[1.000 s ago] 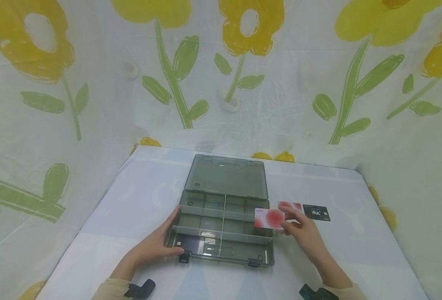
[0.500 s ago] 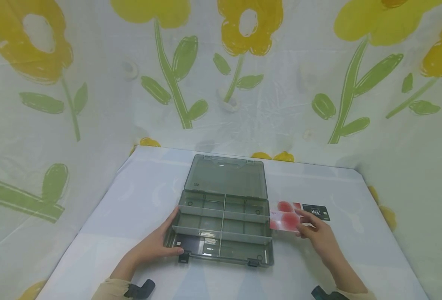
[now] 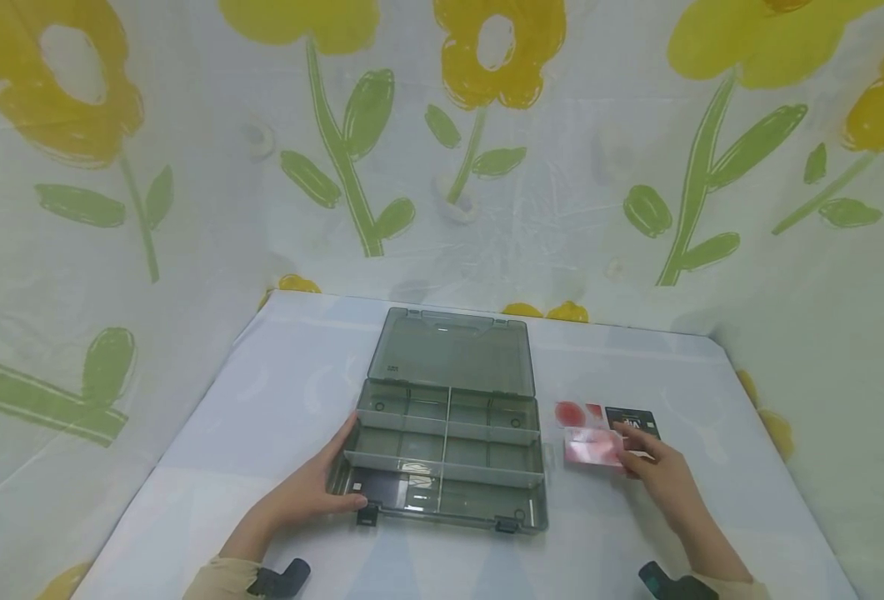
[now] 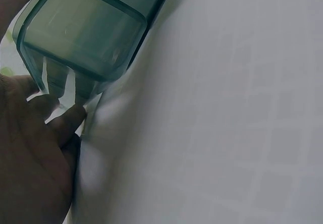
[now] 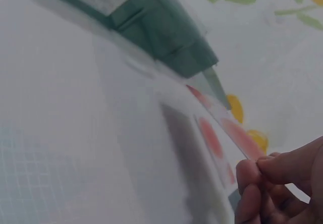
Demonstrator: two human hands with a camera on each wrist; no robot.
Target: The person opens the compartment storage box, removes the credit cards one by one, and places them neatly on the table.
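My right hand (image 3: 657,473) pinches a pink and white card (image 3: 593,447) between thumb and fingertips, right of the storage box. In the right wrist view the held card (image 5: 241,138) is tilted, its shadow on the table below. Behind it lie another pink card (image 3: 578,414) with a red circle and a black VIP card (image 3: 631,421), partly covered by my fingers. My left hand (image 3: 302,492) holds the front left corner of the grey-green divided storage box (image 3: 490,502), thumb on the front edge and fingers along the side. A dark card (image 3: 378,489) lies in the front left compartment.
The storage box's lid (image 3: 452,354) is folded back, flat behind the compartments. Two dark latches stick out at the front edge, one latch (image 3: 506,525) on the right. A flower-printed curtain (image 3: 546,183) surrounds the white table (image 3: 262,392) at the back and sides.
My right hand has carried the pink card rightward from over the storage box's right side to above the table, beside the other cards. My left hand has stayed on the box.
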